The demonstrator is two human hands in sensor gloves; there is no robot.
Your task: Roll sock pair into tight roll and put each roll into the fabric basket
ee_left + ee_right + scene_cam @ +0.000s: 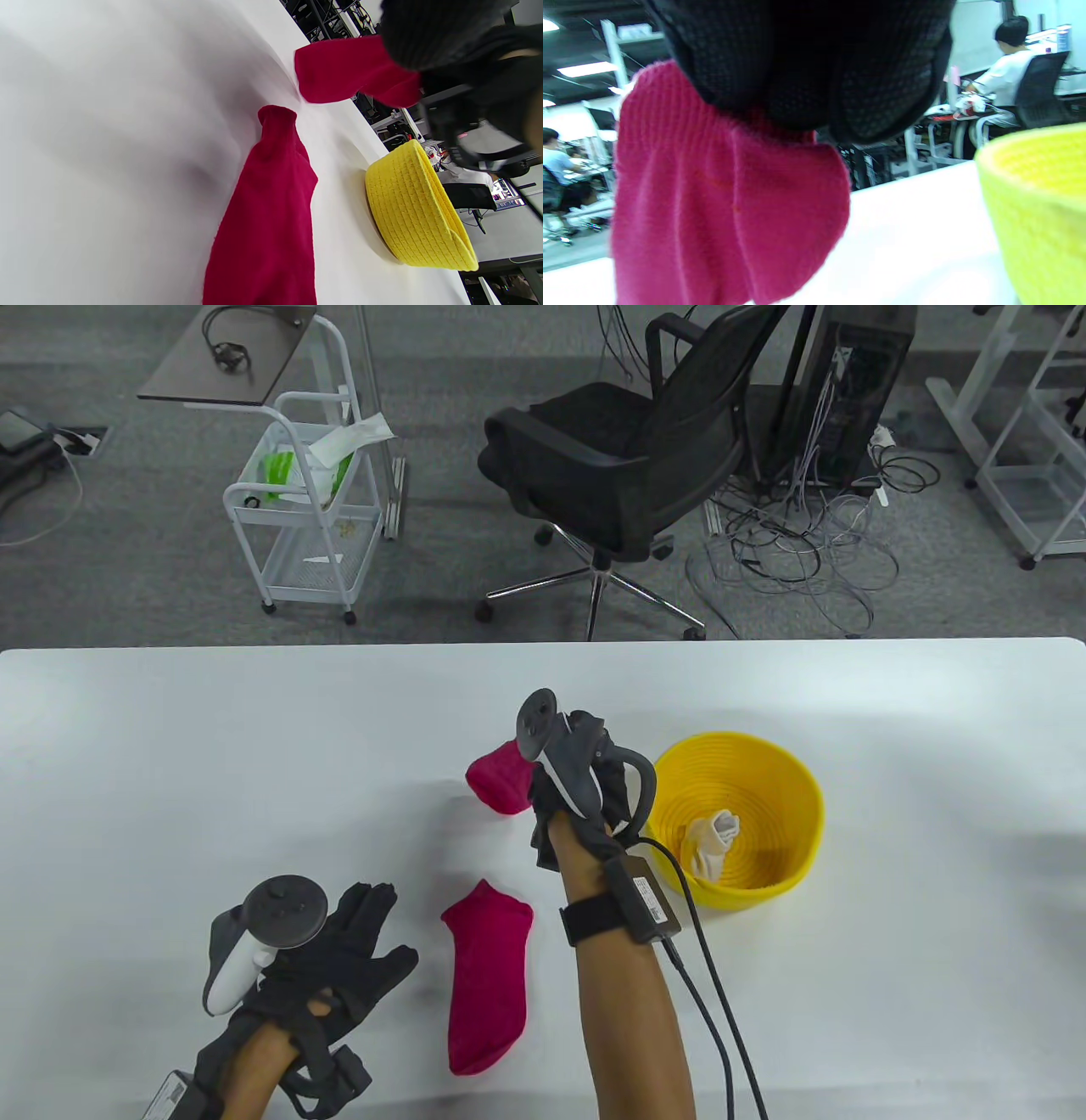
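My right hand [567,774] is raised above the table's middle and grips a magenta sock [501,780], which hangs down from the gloved fingers [806,67]. The same held sock [348,70] shows in the left wrist view, and close up as the hanging sock [729,199] in the right wrist view. A second magenta sock [489,976] lies flat on the table near the front. My left hand [352,954] rests flat and open beside it, to its left. The yellow fabric basket [793,814] stands right of my right hand and holds a white sock roll [713,840].
The white table [170,746] fills the lower half of the table view. Beyond its far edge stand a black office chair [628,458], a white wire cart [305,509] and a tangle of cables [806,551]. People sit at desks in the background of the right wrist view.
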